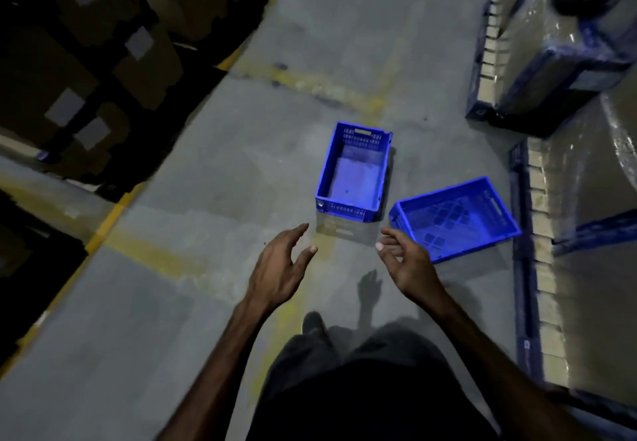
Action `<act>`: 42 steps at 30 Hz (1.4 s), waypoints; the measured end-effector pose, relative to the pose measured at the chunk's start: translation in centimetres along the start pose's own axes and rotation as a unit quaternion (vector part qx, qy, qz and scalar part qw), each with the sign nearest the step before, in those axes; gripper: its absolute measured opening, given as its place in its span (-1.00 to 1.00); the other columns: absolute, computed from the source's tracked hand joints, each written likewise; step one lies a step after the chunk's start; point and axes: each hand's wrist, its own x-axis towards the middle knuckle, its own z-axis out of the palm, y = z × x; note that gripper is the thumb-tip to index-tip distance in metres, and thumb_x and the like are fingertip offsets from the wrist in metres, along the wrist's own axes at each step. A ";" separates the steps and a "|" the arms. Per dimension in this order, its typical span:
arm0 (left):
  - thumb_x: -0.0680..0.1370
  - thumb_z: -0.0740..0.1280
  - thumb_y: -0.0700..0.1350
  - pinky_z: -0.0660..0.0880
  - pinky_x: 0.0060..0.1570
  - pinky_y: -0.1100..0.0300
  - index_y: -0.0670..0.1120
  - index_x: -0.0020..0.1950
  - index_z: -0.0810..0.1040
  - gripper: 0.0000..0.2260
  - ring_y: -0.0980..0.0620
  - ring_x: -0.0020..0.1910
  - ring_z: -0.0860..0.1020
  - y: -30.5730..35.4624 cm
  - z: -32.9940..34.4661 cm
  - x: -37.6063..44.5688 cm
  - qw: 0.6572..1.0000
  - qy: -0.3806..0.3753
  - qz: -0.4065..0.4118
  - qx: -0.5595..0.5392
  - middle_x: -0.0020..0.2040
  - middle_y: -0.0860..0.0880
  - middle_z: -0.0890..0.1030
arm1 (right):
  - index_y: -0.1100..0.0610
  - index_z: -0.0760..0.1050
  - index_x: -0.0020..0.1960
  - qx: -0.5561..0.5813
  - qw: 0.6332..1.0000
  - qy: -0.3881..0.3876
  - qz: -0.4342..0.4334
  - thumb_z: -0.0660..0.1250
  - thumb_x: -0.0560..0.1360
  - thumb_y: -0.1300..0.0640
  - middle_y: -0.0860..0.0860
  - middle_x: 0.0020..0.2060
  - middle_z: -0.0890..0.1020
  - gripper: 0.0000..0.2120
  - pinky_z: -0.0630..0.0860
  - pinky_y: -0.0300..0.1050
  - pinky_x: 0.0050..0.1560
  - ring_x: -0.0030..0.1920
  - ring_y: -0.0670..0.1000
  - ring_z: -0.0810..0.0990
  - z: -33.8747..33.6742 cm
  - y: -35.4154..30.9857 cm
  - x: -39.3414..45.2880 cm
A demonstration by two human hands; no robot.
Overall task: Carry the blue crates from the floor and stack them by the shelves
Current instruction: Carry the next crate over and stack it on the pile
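Observation:
Two blue plastic crates lie on the grey concrete floor ahead of me. The upright crate (355, 172) stands empty with its opening up, its near end wall facing me. The second crate (455, 218) lies tilted beside it to the right, close to the pallets. My left hand (281, 268) reaches forward with fingers spread and holds nothing, just short of the upright crate's near left corner. My right hand (405, 261) is out in front too, fingers loosely bent and empty, overlapping the tilted crate's near corner in view.
Stacked cardboard boxes (103, 61) on dark pallets line the left side behind a yellow floor line (113, 213). Wrapped loads on blue pallets (537, 72) stand along the right. My foot (313, 325) is on the floor below my hands.

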 end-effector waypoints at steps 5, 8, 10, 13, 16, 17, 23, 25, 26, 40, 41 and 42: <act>0.64 0.29 0.17 0.55 0.21 -0.02 0.01 0.53 0.43 -0.51 0.01 0.28 0.56 0.4 -2.3 9.9 0.998 -0.040 0.044 0.012 0.42 0.01 0.55 | 0.18 0.54 0.33 0.031 0.998 0.045 0.042 0.40 0.59 0.09 0.02 -0.03 0.66 -0.66 0.47 -0.46 -0.01 -0.09 -0.32 0.60 1.0 -2.3 6.6; 0.64 0.29 0.16 0.54 0.21 0.00 0.02 0.54 0.42 -0.51 0.00 0.26 0.57 0.4 -2.6 15.2 0.997 -0.049 0.054 0.017 0.41 0.00 0.55 | 0.06 0.56 0.29 0.022 0.997 0.047 0.061 0.35 0.52 -0.10 -0.07 -0.04 0.70 -0.60 0.58 -0.14 0.12 -0.03 -0.16 0.67 1.1 -2.0 11.0; 0.64 0.29 0.17 0.54 0.22 -0.01 0.01 0.54 0.42 -0.50 0.00 0.27 0.57 0.4 -2.6 19.1 0.997 -0.053 0.056 0.023 0.42 0.00 0.54 | 0.02 0.56 0.27 0.032 0.996 0.053 0.069 0.32 0.47 -0.18 -0.08 -0.05 0.70 -0.55 0.61 -0.01 0.13 -0.02 -0.07 0.70 1.1 -1.3 14.7; 0.63 0.31 0.15 0.55 0.19 0.02 0.01 0.53 0.44 -0.51 0.03 0.21 0.59 1.0 -2.9 25.1 0.997 -0.056 0.044 0.014 0.40 0.02 0.56 | 0.05 0.56 0.28 0.042 0.994 0.066 0.078 0.32 0.46 -0.18 -0.03 -0.03 0.71 -0.52 0.62 0.08 0.12 -0.04 -0.01 0.71 0.8 -0.7 20.6; 0.62 0.34 0.12 0.54 0.16 0.09 0.02 0.52 0.46 -0.53 0.06 0.19 0.60 2.7 -3.4 31.8 0.996 -0.072 0.038 0.017 0.38 0.04 0.58 | 0.09 0.56 0.29 0.062 0.990 0.085 0.098 0.34 0.47 -0.13 0.01 -0.02 0.71 -0.53 0.62 0.12 0.13 -0.02 0.05 0.71 -0.5 -0.9 26.8; 0.63 0.35 0.12 0.54 0.15 0.09 0.02 0.52 0.46 -0.53 0.06 0.20 0.60 3.3 -3.5 33.8 0.996 -0.083 0.039 0.023 0.38 0.04 0.58 | 0.12 0.56 0.30 0.065 0.988 0.090 0.104 0.35 0.48 -0.10 0.03 -0.02 0.71 -0.54 0.61 0.12 0.14 -0.02 0.07 0.71 -1.1 -1.1 28.5; 0.62 0.35 0.12 0.55 0.15 0.04 -0.01 0.52 0.45 -0.51 -0.01 0.20 0.62 7.6 -2.2 48.0 0.979 -0.152 0.110 0.079 0.36 -0.02 0.59 | 0.18 0.54 0.32 0.059 0.979 0.129 0.145 0.39 0.59 0.11 0.04 0.04 0.67 -0.67 0.58 -0.03 0.15 -0.04 -0.05 0.64 -4.7 -1.4 38.1; 0.63 0.34 0.12 0.55 0.15 0.04 -0.03 0.53 0.44 -0.51 -0.03 0.20 0.62 8.7 -1.1 52.3 0.969 -0.185 0.135 0.092 0.37 -0.05 0.59 | 0.18 0.54 0.30 0.065 0.974 0.149 0.157 0.37 0.60 0.13 -0.02 -0.01 0.64 -0.71 0.57 -0.06 0.14 -0.08 -0.09 0.62 -5.5 -1.3 40.3; 0.63 0.34 0.11 0.55 0.15 0.06 -0.03 0.52 0.45 -0.51 -0.03 0.19 0.62 9.1 -0.6 54.4 0.963 -0.200 0.147 0.100 0.37 -0.05 0.59 | 0.18 0.55 0.30 0.071 0.971 0.161 0.163 0.37 0.60 0.14 -0.03 -0.02 0.62 -0.71 0.57 -0.05 0.14 -0.06 -0.07 0.63 -5.7 -1.3 41.2; 0.54 0.33 0.16 0.59 0.05 0.04 -0.14 0.41 0.55 -0.46 -0.12 0.05 0.67 9.2 8.5 81.5 0.802 -0.474 0.316 0.183 0.21 -0.12 0.67 | 0.16 0.56 0.28 0.195 0.787 0.414 0.413 0.39 0.59 0.11 0.05 -0.01 0.66 -0.72 0.50 -0.19 0.00 0.02 0.07 0.67 3.4 -0.7 49.4; 0.55 0.33 0.15 0.59 0.03 0.06 -0.13 0.41 0.55 -0.48 -0.10 0.05 0.68 8.9 8.9 83.2 0.791 -0.485 0.321 0.192 0.21 -0.11 0.67 | 0.17 0.56 0.28 0.206 0.767 0.429 0.429 0.38 0.60 0.13 0.04 0.00 0.64 -0.72 0.47 -0.24 -0.03 0.01 0.06 0.65 4.9 -0.9 49.8; 0.56 0.35 0.14 0.58 0.01 0.11 -0.12 0.41 0.55 -0.50 -0.05 0.03 0.68 8.5 9.5 84.8 0.781 -0.494 0.327 0.199 0.20 -0.10 0.68 | 0.18 0.56 0.29 0.219 0.749 0.440 0.445 0.37 0.61 0.13 0.04 0.01 0.63 -0.72 0.45 -0.26 -0.05 0.00 0.06 0.63 6.4 -0.9 50.0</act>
